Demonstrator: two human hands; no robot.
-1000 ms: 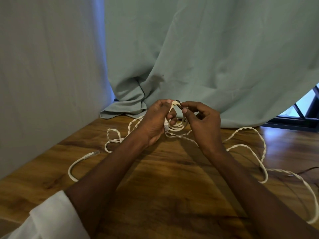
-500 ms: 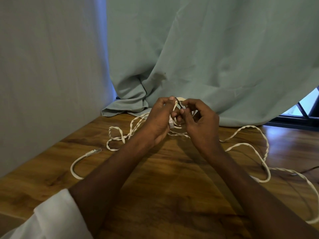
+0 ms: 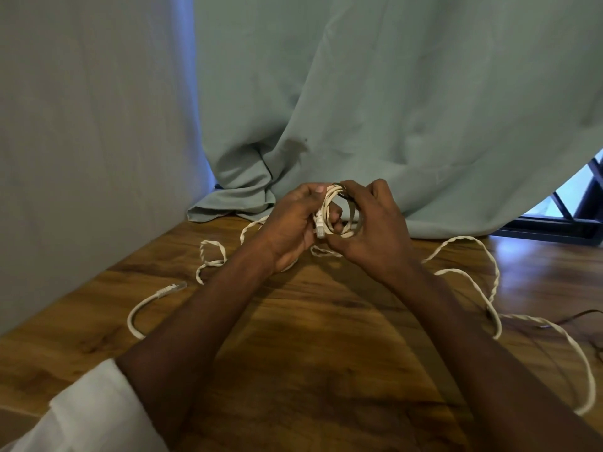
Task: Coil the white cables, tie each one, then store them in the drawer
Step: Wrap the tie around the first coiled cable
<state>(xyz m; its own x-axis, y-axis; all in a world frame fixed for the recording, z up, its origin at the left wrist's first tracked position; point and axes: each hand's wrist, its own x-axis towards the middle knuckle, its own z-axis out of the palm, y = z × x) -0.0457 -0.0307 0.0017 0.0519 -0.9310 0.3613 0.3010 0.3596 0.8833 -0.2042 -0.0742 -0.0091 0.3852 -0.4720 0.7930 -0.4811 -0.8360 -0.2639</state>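
Hands met above the wooden table (image 3: 293, 337), close to the green curtain (image 3: 375, 109). The left hand (image 3: 288, 226) curled round a small coil of white cable (image 3: 339, 216), plug hanging at its fingers. The right hand (image 3: 375, 230) pinched the coil's top, where a dark tie (image 3: 342, 190) showed. Loose cable (image 3: 473, 275) trailed over the table on both sides.

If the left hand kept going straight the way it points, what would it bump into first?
Probably the small coil of white cable it already grips, then the right hand just beyond. Past those hangs the pale green curtain, though depth is hard to judge.
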